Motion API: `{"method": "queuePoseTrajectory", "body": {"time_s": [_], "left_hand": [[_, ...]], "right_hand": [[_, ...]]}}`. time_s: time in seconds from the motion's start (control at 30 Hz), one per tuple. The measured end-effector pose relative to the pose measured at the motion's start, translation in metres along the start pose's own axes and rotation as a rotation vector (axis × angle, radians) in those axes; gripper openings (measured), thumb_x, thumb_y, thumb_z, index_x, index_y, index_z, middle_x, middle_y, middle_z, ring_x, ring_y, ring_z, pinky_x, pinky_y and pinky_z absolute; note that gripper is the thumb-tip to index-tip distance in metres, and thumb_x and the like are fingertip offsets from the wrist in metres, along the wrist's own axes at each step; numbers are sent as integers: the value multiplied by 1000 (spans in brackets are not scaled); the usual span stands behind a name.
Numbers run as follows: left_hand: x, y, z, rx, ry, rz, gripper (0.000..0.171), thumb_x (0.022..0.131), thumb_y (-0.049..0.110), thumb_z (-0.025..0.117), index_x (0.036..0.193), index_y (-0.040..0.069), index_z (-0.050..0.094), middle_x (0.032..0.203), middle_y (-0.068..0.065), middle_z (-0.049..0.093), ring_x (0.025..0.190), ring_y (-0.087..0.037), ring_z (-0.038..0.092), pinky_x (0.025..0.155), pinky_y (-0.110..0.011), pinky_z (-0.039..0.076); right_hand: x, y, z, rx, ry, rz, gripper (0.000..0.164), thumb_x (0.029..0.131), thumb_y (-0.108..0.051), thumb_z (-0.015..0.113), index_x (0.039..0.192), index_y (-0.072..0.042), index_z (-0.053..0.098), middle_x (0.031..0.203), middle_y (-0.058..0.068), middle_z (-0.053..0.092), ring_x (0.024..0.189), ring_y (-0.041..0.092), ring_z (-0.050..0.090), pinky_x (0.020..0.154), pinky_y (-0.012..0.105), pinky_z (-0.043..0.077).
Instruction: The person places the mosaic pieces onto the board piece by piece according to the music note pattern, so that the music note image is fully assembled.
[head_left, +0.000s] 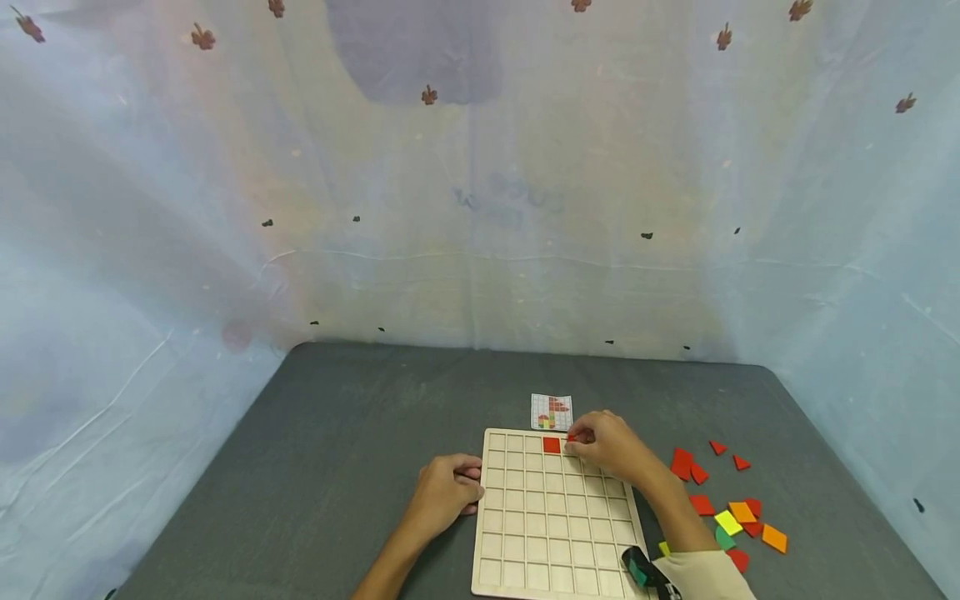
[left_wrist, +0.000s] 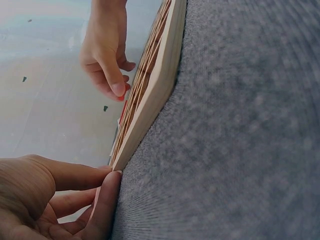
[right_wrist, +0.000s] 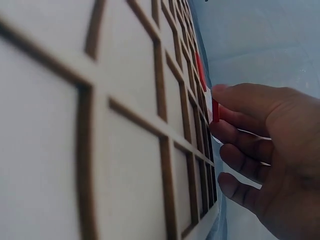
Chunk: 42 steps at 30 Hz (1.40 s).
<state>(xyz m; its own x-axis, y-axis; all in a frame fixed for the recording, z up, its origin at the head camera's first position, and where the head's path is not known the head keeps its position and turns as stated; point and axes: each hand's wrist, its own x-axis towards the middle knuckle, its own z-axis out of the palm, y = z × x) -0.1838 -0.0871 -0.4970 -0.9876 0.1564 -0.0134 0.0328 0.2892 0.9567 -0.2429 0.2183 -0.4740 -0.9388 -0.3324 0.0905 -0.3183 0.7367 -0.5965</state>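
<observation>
A pale wooden grid board [head_left: 525, 523] lies on the dark table, with a red square tile [head_left: 551, 446] set in a cell of its far row. My right hand [head_left: 609, 446] is over the far right part of the board. Between thumb and fingertips it pinches a small red tile [right_wrist: 215, 111], seen nearly edge-on, so its full shape is hidden. At the board's left side, my left hand [head_left: 444, 493] grips the edge; the left wrist view shows thumb and forefinger [left_wrist: 82, 176] on the rim. Just beyond the board lies a printed pattern card [head_left: 551, 412].
Right of the board, loose tiles are scattered: red pieces [head_left: 682, 463], red triangles [head_left: 717, 447], orange tiles [head_left: 775, 537], a yellow one [head_left: 727, 522] and a green one [head_left: 724, 538]. The right forearm passes between them and the board. A pale curtain [head_left: 480, 208] hangs behind the table.
</observation>
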Motion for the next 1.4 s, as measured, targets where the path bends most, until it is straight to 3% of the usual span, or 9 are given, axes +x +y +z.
{"method": "queuePoseTrajectory", "body": {"time_s": [0.47, 0.83, 1.4], "left_hand": [[0, -1, 0, -2, 1, 8, 38, 80, -9, 75, 118, -8, 73, 100, -13, 72, 83, -17, 73, 60, -28, 64], [0, -1, 0, 0, 0, 4, 38, 81, -8, 74, 119, -8, 73, 101, -12, 72, 84, -17, 73, 61, -28, 65], [0, 1, 1, 9, 6, 11, 37, 81, -9, 74, 117, -8, 74, 99, -12, 73, 82, -17, 73, 60, -27, 64]], "right_hand": [[-5, 0, -3, -38, -5, -30, 5, 96, -17, 79, 99, -13, 80, 91, -7, 66, 89, 15, 52, 77, 35, 44], [-1, 2, 0, -65, 2, -70, 7, 97, -18, 77, 95, -11, 80, 89, -7, 66, 86, 11, 54, 78, 35, 48], [-2, -1, -1, -75, 0, -58, 5, 96, -15, 78, 96, -13, 82, 88, -7, 66, 82, 10, 53, 74, 32, 46]]}}
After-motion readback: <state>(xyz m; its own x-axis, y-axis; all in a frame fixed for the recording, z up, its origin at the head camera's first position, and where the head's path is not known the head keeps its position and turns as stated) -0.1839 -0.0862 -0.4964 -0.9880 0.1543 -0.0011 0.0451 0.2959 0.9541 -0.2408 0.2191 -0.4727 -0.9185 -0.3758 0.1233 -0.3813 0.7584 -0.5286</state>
